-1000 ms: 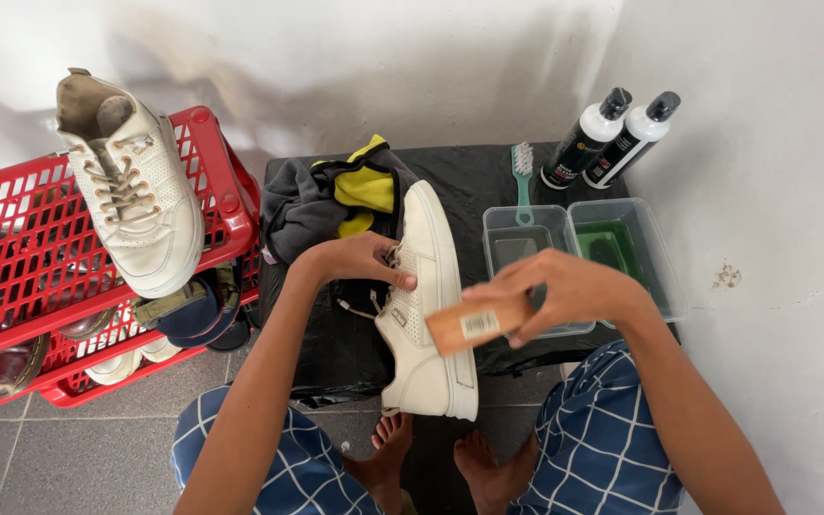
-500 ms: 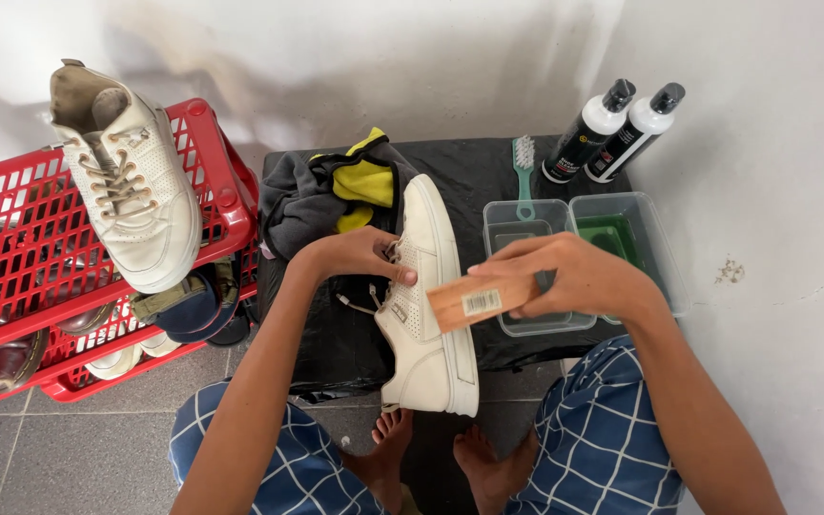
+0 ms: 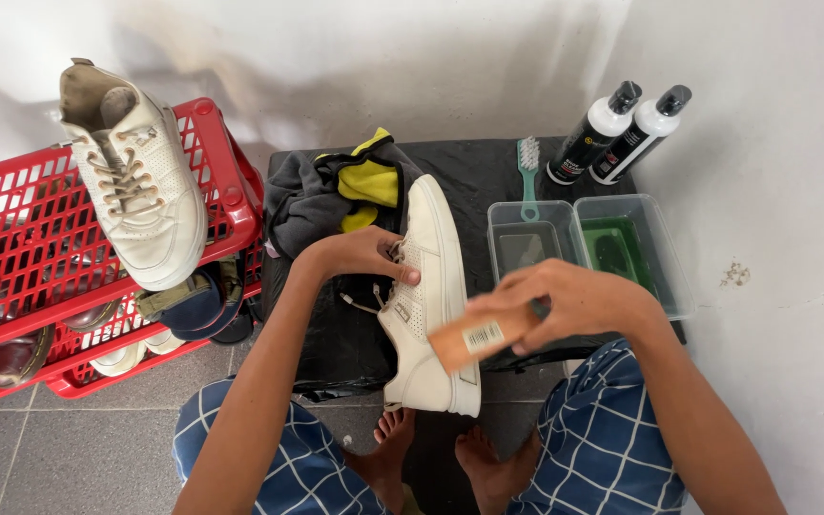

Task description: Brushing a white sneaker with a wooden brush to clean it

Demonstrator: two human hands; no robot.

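The left hand (image 3: 360,256) holds a white shoe (image 3: 431,296) on its side over a black worktop (image 3: 488,172). The right hand (image 3: 565,305) holds a wooden brush (image 3: 479,336) against the shoe. Another white shoe (image 3: 131,181) sits on a red basket (image 3: 11,229).

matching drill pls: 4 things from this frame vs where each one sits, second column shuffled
Things:
1. Sneaker
2. Wooden brush
3. Toothbrush
4. Second sneaker

Places:
A. On the rim of the red basket
B. Across the back edge of the clear tub
C. In the right hand
D. Under the left hand, on the black mat

Pairs: 1-D, 2-C, 3-B, 4-A
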